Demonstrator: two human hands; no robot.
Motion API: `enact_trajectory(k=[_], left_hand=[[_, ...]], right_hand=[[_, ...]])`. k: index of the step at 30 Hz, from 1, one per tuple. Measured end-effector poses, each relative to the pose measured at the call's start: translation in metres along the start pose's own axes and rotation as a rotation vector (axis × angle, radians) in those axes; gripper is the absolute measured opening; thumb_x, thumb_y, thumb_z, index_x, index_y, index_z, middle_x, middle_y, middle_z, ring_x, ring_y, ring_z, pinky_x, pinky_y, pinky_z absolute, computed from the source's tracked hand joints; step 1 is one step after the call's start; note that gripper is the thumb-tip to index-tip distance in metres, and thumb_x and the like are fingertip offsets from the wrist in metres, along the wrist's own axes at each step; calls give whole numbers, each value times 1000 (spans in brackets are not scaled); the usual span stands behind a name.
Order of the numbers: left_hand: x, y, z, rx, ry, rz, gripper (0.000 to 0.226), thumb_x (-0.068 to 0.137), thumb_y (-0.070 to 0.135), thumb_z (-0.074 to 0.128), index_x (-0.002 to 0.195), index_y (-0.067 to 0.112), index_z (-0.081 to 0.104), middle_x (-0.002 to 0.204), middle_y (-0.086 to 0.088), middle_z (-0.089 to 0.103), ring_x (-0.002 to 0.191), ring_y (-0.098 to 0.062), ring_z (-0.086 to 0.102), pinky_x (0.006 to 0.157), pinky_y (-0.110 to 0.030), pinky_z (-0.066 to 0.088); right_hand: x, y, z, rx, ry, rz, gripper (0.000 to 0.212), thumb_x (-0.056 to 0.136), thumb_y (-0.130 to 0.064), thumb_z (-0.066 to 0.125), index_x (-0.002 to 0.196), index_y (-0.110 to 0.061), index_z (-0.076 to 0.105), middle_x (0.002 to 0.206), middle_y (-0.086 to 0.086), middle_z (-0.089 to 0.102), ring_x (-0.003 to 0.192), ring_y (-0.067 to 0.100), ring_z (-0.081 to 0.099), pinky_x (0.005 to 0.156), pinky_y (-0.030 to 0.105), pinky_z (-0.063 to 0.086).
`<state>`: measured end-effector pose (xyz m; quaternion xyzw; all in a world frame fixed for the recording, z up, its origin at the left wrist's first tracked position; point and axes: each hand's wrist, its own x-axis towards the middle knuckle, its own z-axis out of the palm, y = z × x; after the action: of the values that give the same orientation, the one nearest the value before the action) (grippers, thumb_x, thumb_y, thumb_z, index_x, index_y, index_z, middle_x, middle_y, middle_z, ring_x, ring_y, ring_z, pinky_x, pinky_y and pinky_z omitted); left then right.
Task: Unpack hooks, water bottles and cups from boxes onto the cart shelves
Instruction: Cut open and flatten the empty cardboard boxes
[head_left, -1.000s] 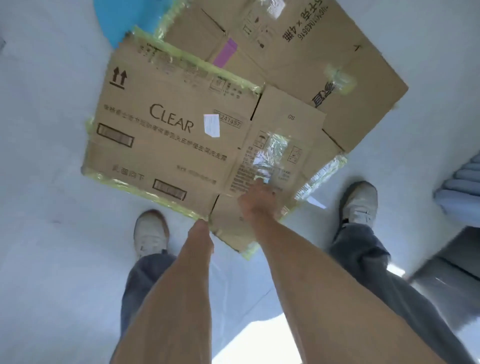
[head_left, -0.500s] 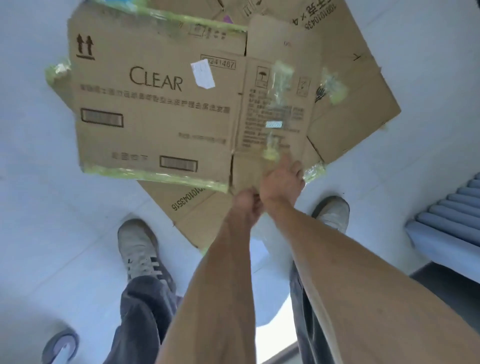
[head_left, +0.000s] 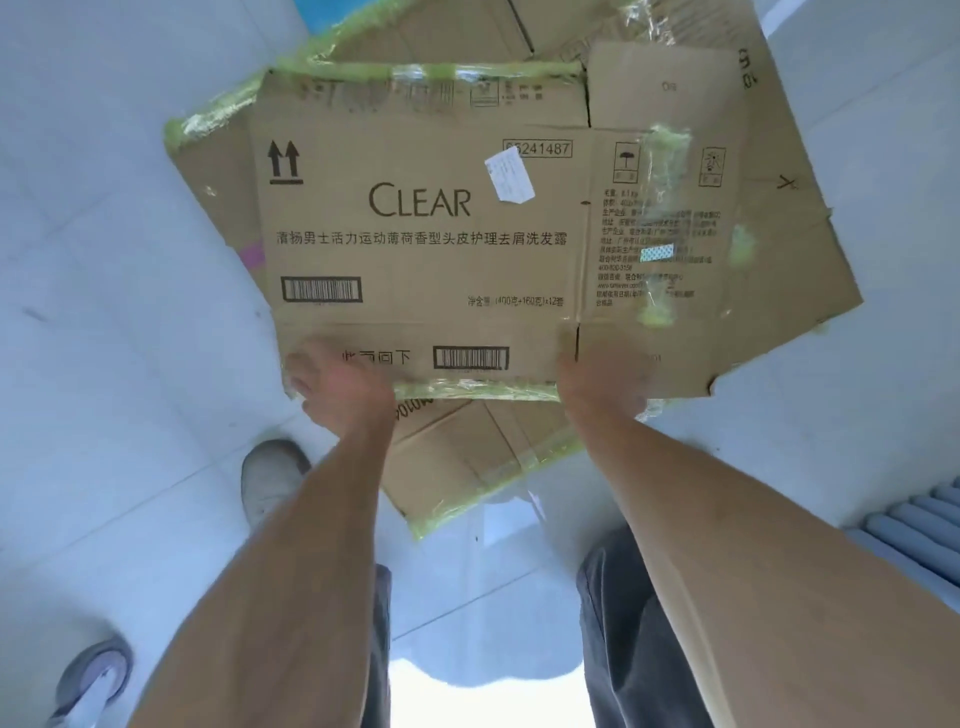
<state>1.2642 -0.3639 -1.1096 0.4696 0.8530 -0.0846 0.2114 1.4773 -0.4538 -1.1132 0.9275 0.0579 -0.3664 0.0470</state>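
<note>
Fingers of our left hand (head_left: 337, 387) and right hand (head_left: 602, 384) blur at near edge of flattened CLEAR box (head_left: 426, 234); cannot tell if curled round it or pressing flat. Box lifted, over second flattened carton (head_left: 467, 467) on pale floor (head_left: 104, 312). No hooks, bottles, cups or cart visible. Our judgement: grip both corners evenly, keep sheet level, mind loose green tape (head_left: 467, 389).

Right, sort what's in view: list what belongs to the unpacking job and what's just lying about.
Job:
- flattened CLEAR box, lower edge held
- left hand
- right hand
- second flattened box underneath

Lying about:
- blue object at the top edge
- ribbed blue-grey thing at right
- tiled floor
</note>
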Motion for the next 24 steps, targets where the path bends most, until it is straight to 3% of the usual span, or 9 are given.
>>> enact_trajectory(k=[3,6,10,16,19,22,24], left_hand=[[56,5,1,-133,-61,-151,68,87,27,49,147,8,23,145,-17,33,131,-37,37,103,-49,38],[62,11,13,-100,-184,-206,101,76,59,59,149,3,17,141,-18,37,130,-38,37,105,-49,35],[1,13,36,7,-225,-180,112,77,78,49,147,-4,21,141,-24,41,131,-39,39,107,-47,36],[-61,16,57,-30,-360,-323,108,75,81,52,142,1,23,138,-23,50,126,-39,48,100,-47,42],[-73,8,60,9,-413,-321,118,76,84,47,149,-1,12,133,-22,55,122,-38,54,98,-46,44],[-80,8,64,-3,-216,-347,98,81,80,39,140,3,32,129,-22,50,117,-39,51,95,-52,44],[-70,10,62,-51,-62,-387,82,87,69,34,139,6,34,134,-22,42,120,-38,44,97,-53,40]], right_hand=[[5,-8,11,-104,31,-151,102,86,-60,60,156,-22,-4,157,31,3,146,43,13,113,51,24],[11,-18,16,-190,56,-290,96,91,-58,50,155,-25,-12,156,36,-6,148,45,4,119,52,18],[17,-30,10,-263,109,-396,92,93,-44,53,157,-12,-6,158,33,-4,149,43,1,122,50,12],[22,-33,11,-380,115,-484,91,92,-36,58,155,-3,2,160,29,-2,149,41,4,120,50,18],[20,-35,8,-365,183,-525,68,93,-30,52,148,1,25,160,29,-1,149,42,4,119,51,18],[30,-40,-6,-326,301,-605,39,93,-26,47,126,-6,43,160,28,4,150,40,6,118,51,18],[41,-48,-15,-336,298,-610,51,95,-36,45,137,-8,37,161,28,4,150,39,5,118,51,17]])
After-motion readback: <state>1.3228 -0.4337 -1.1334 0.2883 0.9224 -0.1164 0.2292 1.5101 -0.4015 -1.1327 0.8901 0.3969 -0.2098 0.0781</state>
